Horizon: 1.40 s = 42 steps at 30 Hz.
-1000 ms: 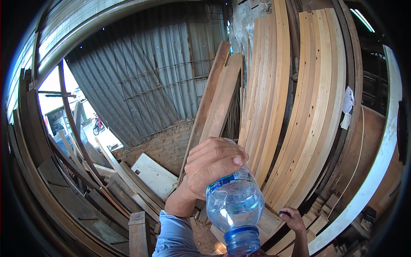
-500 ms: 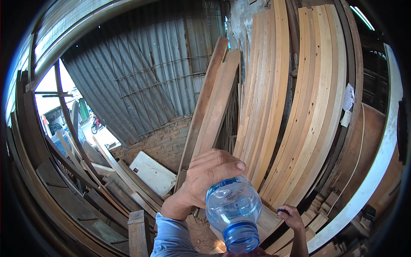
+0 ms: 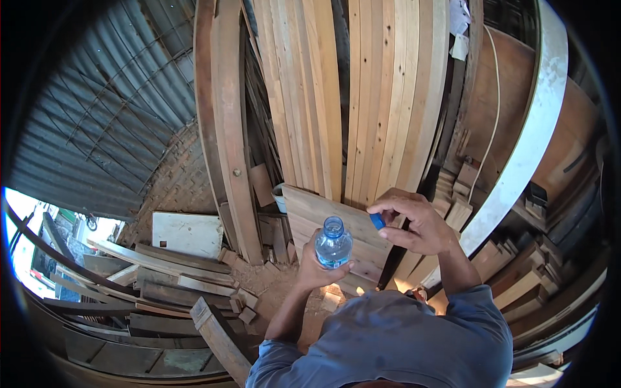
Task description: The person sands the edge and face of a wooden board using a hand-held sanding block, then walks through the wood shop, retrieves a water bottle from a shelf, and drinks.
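A clear plastic water bottle (image 3: 336,246) stands upright in front of my chest, its blue-tinted neck uncapped and pointing up. My left hand (image 3: 313,269) is wrapped round the bottle's body, and the fingers hide part of it. To the right of the bottle, my right hand (image 3: 419,223) pinches a blue bottle cap (image 3: 377,221) between thumb and fingers. The cap is apart from the bottle's mouth. How much water the bottle holds is hard to make out.
Tall pale wooden planks (image 3: 369,103) lean ahead, with darker boards (image 3: 231,136) at their left. A wide wooden panel (image 3: 307,207) stands behind the bottle. A white board (image 3: 187,234) and loose timber lie at left; stacked wood blocks (image 3: 527,284) sit at right.
My left hand has lowered the bottle from a raised, neck-down tilt close to the camera to upright at chest height. My right hand has come up beside it with the cap.
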Tool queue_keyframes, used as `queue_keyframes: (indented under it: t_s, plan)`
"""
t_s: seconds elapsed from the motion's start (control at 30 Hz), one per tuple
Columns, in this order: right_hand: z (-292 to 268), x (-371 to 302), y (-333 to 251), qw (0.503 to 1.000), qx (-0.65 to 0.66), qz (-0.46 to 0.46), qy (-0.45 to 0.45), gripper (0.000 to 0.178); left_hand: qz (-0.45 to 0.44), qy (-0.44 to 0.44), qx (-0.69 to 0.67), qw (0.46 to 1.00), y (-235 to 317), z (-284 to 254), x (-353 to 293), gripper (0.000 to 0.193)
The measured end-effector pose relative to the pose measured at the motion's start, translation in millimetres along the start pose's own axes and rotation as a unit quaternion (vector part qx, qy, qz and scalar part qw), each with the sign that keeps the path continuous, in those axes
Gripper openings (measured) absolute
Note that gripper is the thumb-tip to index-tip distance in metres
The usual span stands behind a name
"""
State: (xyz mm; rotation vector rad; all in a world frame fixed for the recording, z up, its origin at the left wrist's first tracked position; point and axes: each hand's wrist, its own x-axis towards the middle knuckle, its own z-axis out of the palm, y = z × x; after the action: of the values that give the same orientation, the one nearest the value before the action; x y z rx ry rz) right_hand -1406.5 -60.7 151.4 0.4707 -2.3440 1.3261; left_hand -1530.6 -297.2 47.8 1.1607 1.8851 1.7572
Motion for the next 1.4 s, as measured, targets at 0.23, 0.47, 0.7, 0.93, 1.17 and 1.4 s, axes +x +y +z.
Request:
queue_keyframes:
  t_s: [0.23, 0.47, 0.7, 0.93, 1.17, 1.4]
  plan:
    - [14, 4, 5, 0.992, -0.044, 0.034, -0.109, 0.038, 0.008, -0.062, 0.025, 0.998, -22, 25, -1, 0.06]
    - [14, 8, 16, 0.973, -0.126, 0.042, -0.187, 0.036, -0.05, -0.154, 0.108, 0.981, -28, 4, 7, 0.063]
    - [25, 7, 30, 0.912, -0.233, 0.259, -0.216, 0.034, -0.072, -0.134, 0.157, 0.976, -38, 23, 17, 0.064]
    - [29, -38, 77, 0.958, -0.217, 0.14, -0.122, 0.036, -0.07, -0.168, 0.101, 0.978, -83, 50, 22, 0.066]
    - [30, -101, 121, 0.937, -0.233, 0.261, 0.017, 0.03, -0.073, -0.169, 0.258, 0.949, -110, 108, 35, 0.075]
    - [-8, -151, 141, 0.95, -0.153, 0.231, 0.143, 0.033, -0.053, -0.202, 0.223, 0.952, -122, 175, 61, 0.081]
